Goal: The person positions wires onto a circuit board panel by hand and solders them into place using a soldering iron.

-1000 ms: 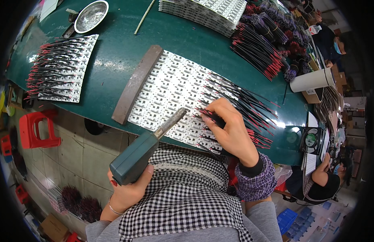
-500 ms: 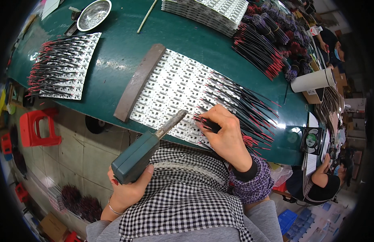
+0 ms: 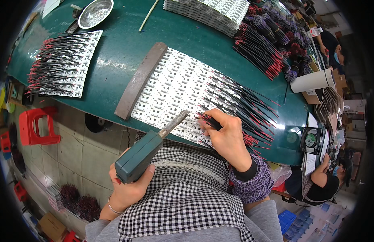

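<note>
My left hand [image 3: 130, 190] is wrapped round a dark green soldering gun [image 3: 139, 156]. Its metal tip points up and right, over a white sheet of small circuit boards [image 3: 165, 90]. Close to that tip, my right hand [image 3: 230, 139] pinches a small bundle of black wires with red ends [image 3: 211, 121]. Rows of black and red wires [image 3: 245, 103] lie along the sheet's right side, partly behind my right hand. A brown bar [image 3: 140, 82] lies along the sheet's left edge. Whether the tip touches the sheet, I cannot tell.
A second board sheet with wires [image 3: 80, 80] lies to the left on the green table [image 3: 110, 52], below a metal bowl [image 3: 96, 14]. At the back are stacked board sheets [image 3: 207, 16] and wire bundles [image 3: 259, 52]. A red stool [image 3: 37, 127] stands left; people sit at right.
My right hand has shifted slightly, its fingers now a little further open round the wires. The soldering gun has moved slightly up and to the right.
</note>
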A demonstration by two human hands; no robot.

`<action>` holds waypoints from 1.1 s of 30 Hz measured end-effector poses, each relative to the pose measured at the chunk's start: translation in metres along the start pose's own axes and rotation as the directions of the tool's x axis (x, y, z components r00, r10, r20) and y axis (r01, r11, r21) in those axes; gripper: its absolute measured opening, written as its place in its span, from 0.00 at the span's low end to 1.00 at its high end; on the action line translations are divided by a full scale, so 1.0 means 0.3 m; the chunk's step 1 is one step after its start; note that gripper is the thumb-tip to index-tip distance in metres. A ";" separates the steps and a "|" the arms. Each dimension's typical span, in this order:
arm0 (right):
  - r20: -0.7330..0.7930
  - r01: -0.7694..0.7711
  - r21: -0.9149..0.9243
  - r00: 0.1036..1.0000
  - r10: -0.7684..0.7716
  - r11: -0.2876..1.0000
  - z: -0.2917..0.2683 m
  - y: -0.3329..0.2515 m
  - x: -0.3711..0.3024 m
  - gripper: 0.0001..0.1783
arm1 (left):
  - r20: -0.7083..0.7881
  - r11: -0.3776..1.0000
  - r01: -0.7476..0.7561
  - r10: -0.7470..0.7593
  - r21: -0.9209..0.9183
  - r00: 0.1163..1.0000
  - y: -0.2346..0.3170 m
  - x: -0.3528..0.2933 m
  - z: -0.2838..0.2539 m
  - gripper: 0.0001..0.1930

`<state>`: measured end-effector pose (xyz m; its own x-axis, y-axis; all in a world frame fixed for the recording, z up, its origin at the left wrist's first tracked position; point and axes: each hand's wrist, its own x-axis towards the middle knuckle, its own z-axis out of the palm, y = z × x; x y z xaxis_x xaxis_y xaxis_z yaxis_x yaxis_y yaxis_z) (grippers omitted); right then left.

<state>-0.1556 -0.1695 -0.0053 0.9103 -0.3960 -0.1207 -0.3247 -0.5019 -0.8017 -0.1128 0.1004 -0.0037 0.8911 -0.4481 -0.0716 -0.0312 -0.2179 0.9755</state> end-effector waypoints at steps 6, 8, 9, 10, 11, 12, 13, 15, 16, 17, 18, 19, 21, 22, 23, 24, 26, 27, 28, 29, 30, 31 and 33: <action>-0.021 0.065 -0.054 0.998 -0.067 0.996 0.010 0.006 0.007 0.10 | 0.014 1.000 -0.004 0.004 0.020 1.000 0.010 0.006 0.004 0.12; -0.018 0.056 -0.072 0.998 -0.057 0.996 0.008 -0.001 0.010 0.10 | 0.049 1.000 -0.001 0.000 0.029 0.999 0.017 0.010 0.004 0.10; -0.012 0.048 -0.089 0.999 -0.050 0.995 0.009 -0.002 0.011 0.10 | 0.048 1.000 0.000 -0.001 0.029 0.999 0.015 0.010 0.005 0.10; -0.012 0.049 -0.088 0.999 -0.050 0.995 0.011 -0.002 0.012 0.10 | 0.056 0.999 -0.013 0.011 0.030 0.998 0.012 0.009 0.007 0.10; -0.019 0.051 -0.090 0.998 -0.053 0.995 0.014 -0.001 0.013 0.10 | 0.064 0.999 -0.025 0.023 0.031 0.998 0.010 0.009 0.008 0.10; -0.027 0.052 -0.092 0.998 -0.055 0.994 0.015 -0.001 0.013 0.10 | 0.064 0.999 -0.025 0.023 0.031 0.998 0.012 0.011 0.009 0.10; -0.027 0.052 -0.092 0.998 -0.055 0.994 0.014 -0.001 0.012 0.10 | 0.072 0.999 -0.030 0.027 0.036 0.997 0.015 0.014 0.011 0.10; -0.025 0.054 -0.085 0.998 -0.056 0.995 0.014 0.001 0.011 0.10 | 0.079 0.999 -0.034 0.030 0.042 0.996 0.019 0.018 0.012 0.10; -0.025 0.054 -0.085 0.998 -0.056 0.995 0.014 0.001 0.011 0.10 | 0.085 0.998 -0.041 0.036 0.057 0.996 0.020 0.018 0.012 0.09; -0.013 0.055 -0.101 0.998 -0.057 0.993 0.012 -0.001 0.012 0.10 | 0.092 0.996 -0.048 0.042 0.072 0.995 0.021 0.019 0.012 0.09; -0.002 0.056 -0.118 0.998 -0.057 0.991 0.010 -0.003 0.012 0.11 | 0.092 0.996 -0.048 0.041 0.071 0.995 0.022 0.020 0.011 0.09; -0.002 0.055 -0.119 0.998 -0.056 0.991 0.009 -0.005 0.012 0.11 | 0.101 0.993 -0.062 0.053 0.097 0.994 0.023 0.020 0.010 0.09; -0.001 0.046 -0.125 0.999 -0.046 0.991 0.008 -0.007 0.012 0.11 | 0.109 0.990 -0.077 0.063 0.122 0.992 0.027 0.021 0.008 0.08; -0.001 0.046 -0.126 0.999 -0.046 0.991 0.010 -0.007 0.012 0.11 | 0.116 0.987 -0.081 0.065 0.138 0.991 0.030 0.022 0.006 0.08; -0.012 0.054 -0.114 0.998 -0.056 0.992 0.011 -0.005 0.012 0.11 | 0.124 0.984 -0.085 0.066 0.154 0.990 0.031 0.023 0.006 0.08; -0.023 0.064 -0.101 0.998 -0.066 0.993 0.012 -0.005 0.013 0.10 | 0.122 0.984 -0.085 0.066 0.154 0.990 0.030 0.019 0.006 0.08; -0.005 0.058 -0.120 0.998 -0.059 0.991 0.010 -0.007 0.014 0.11 | 0.072 0.996 -0.023 0.016 0.089 0.997 0.028 0.009 0.008 0.09; 0.010 0.049 -0.139 0.999 -0.048 0.989 0.008 -0.006 0.014 0.12 | 0.073 0.996 -0.023 0.016 0.088 0.997 0.031 0.007 0.005 0.09; 0.010 0.049 -0.139 0.999 -0.048 0.989 0.007 -0.004 0.014 0.12 | 0.079 0.996 0.007 -0.014 0.094 0.997 0.038 0.005 0.000 0.09; 0.010 0.049 -0.138 0.999 -0.048 0.989 0.006 -0.001 0.014 0.12 | 0.086 0.994 0.036 -0.044 0.100 0.995 0.041 0.004 -0.003 0.10; 0.012 0.049 -0.137 0.999 -0.048 0.989 0.006 0.000 0.015 0.11 | 0.085 0.994 0.036 -0.045 0.100 0.995 0.040 0.003 -0.006 0.10; 0.013 0.050 -0.136 0.999 -0.049 0.989 0.007 0.001 0.017 0.11 | 0.102 0.991 0.001 -0.015 0.132 0.995 0.038 0.003 -0.010 0.10; 0.010 0.059 -0.143 0.998 -0.058 0.988 0.008 0.004 0.022 0.11 | 0.120 0.986 -0.035 0.015 0.162 0.993 0.033 0.004 -0.009 0.10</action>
<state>-0.1495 -0.1709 -0.0083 0.9301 -0.3585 -0.0800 -0.3041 -0.6293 -0.7152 -0.1108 0.1002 0.0064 0.8298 -0.5521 -0.0810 -0.1354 -0.3400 0.9306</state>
